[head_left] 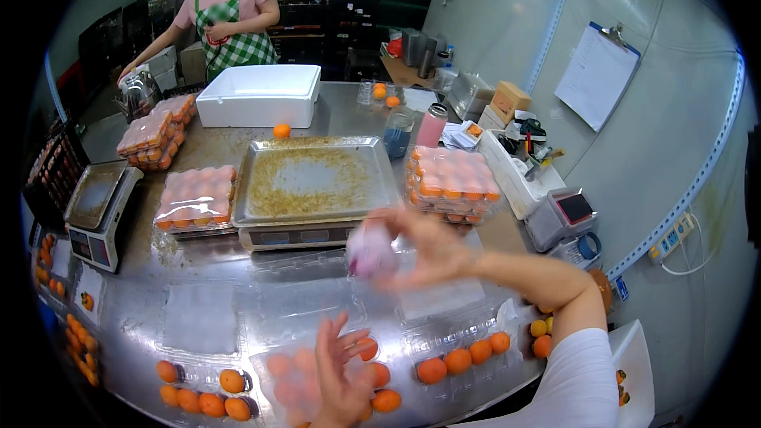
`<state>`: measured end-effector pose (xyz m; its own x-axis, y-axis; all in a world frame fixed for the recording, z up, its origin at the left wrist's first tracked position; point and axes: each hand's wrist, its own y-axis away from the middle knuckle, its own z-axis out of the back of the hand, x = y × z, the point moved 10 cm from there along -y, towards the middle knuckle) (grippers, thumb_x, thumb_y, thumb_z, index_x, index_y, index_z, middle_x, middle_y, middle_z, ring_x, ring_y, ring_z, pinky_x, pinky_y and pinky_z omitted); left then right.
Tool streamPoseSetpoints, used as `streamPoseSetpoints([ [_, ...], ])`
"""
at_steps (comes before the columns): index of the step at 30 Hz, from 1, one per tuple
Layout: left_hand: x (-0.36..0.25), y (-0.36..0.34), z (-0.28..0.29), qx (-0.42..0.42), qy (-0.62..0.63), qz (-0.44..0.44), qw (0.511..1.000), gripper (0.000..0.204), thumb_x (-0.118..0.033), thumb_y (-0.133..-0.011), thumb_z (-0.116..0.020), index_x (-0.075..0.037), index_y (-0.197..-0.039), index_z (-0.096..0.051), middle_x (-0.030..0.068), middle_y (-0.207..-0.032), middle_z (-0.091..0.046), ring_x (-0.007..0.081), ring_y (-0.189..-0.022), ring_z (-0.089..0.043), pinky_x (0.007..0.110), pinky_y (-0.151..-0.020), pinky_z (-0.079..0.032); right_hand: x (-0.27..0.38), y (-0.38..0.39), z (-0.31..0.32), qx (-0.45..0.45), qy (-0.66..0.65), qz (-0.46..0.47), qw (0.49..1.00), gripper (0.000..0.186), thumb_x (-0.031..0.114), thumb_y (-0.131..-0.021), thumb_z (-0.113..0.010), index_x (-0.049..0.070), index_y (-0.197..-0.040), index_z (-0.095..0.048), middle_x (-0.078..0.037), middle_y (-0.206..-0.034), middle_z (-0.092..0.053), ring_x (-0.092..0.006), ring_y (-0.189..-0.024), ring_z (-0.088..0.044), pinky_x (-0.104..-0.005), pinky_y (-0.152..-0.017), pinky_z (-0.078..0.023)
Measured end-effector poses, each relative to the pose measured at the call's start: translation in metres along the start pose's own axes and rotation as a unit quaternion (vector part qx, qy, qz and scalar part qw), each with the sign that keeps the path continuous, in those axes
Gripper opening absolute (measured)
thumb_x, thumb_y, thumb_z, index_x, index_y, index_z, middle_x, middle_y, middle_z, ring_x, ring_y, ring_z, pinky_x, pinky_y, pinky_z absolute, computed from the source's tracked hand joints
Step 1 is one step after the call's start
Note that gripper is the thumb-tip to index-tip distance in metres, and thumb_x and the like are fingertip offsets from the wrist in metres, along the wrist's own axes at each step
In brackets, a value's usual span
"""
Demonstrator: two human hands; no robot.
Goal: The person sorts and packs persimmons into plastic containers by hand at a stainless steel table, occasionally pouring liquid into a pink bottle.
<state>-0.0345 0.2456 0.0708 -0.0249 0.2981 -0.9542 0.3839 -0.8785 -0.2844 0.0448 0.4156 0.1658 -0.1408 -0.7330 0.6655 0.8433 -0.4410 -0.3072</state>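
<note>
My right hand (436,247) is raised in front of the scale, its fingers curled around a round, pale pink and purple thing (370,250). Motion blur hides what kind of thing it is. Lower down, my left hand (341,376) has its fingers spread and holds nothing. It hovers over or touches a clear fruit tray (285,384) of oranges, partly covered by a pinkish sheet; I cannot tell which. Several bare oranges (386,400) show along that tray's right side. Clear trays of oranges lie on both sides, one at the left (212,405) and one at the right (458,361).
A scale with a dirty metal pan (317,182) stands mid-table between stacked orange packs, left (196,198) and right (452,174). Behind it are a white foam box (258,103) and a co-worker in a green checked apron (238,43). A second scale (99,206) stands far left.
</note>
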Motion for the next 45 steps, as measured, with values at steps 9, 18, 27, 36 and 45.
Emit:
streamPoseSetpoints([
  [9, 0.037, 0.037, 0.035, 0.048, -0.131, -0.007, 0.99, 0.034, -0.007, -0.08, -0.067, 0.001, -0.111, -0.054, 0.0207, -0.103, -0.062, 0.0324, -0.086, -0.062, 0.04, -0.071, -0.053, -0.2, -0.082, 0.282, -0.298, 0.293, -0.217, 0.882, 0.069, 0.041, -0.062, -0.073, 0.0, -0.116, -0.059, -0.021, -0.099, -0.067, -0.0285, -0.091, -0.067, -0.0348, -0.082, -0.052],
  [18, -0.015, 0.03, 0.046, 0.035, -0.297, -0.181, 0.937, 0.042, 0.003, -0.079, -0.065, 0.0, -0.118, -0.049, 0.0228, -0.11, -0.059, 0.0357, -0.094, -0.061, 0.041, -0.082, -0.053, -0.295, -0.1, 0.277, -0.228, 0.36, -0.325, 0.845, 0.063, 0.046, -0.058, -0.071, 0.005, -0.106, -0.069, -0.018, -0.1, -0.069, -0.0299, -0.095, -0.066, -0.0367, -0.085, -0.051],
  [27, -0.013, 0.027, 0.035, 0.035, -0.326, -0.19, 0.925, 0.04, 0.006, -0.074, -0.066, 0.001, -0.112, -0.054, 0.021, -0.106, -0.062, 0.0333, -0.091, -0.063, 0.039, -0.079, -0.052, -0.307, -0.094, 0.272, -0.24, 0.354, -0.322, 0.845, 0.063, 0.047, -0.06, -0.07, 0.006, -0.108, -0.069, -0.019, -0.103, -0.068, -0.0314, -0.099, -0.065, -0.0376, -0.087, -0.05],
  [36, -0.012, 0.023, 0.026, 0.061, -0.318, -0.175, 0.93, 0.04, 0.008, -0.074, -0.066, 0.002, -0.111, -0.053, 0.0214, -0.095, -0.064, 0.0339, -0.078, -0.065, 0.04, -0.07, -0.054, -0.319, -0.09, 0.281, -0.265, 0.356, -0.323, 0.836, 0.067, 0.05, -0.062, -0.069, 0.006, -0.113, -0.067, -0.02, -0.107, -0.067, -0.033, -0.102, -0.064, -0.0374, -0.09, -0.049],
  [45, -0.011, 0.021, 0.018, 0.076, -0.342, -0.17, 0.921, 0.041, 0.01, -0.074, -0.063, 0.001, -0.112, -0.053, 0.022, -0.096, -0.063, 0.0336, -0.078, -0.065, 0.039, -0.07, -0.055, -0.342, -0.083, 0.271, -0.259, 0.298, -0.326, 0.859, 0.084, 0.054, -0.057, -0.077, 0.004, -0.122, -0.06, -0.021, -0.117, -0.063, -0.0336, -0.112, -0.059, -0.039, -0.094, -0.046],
])
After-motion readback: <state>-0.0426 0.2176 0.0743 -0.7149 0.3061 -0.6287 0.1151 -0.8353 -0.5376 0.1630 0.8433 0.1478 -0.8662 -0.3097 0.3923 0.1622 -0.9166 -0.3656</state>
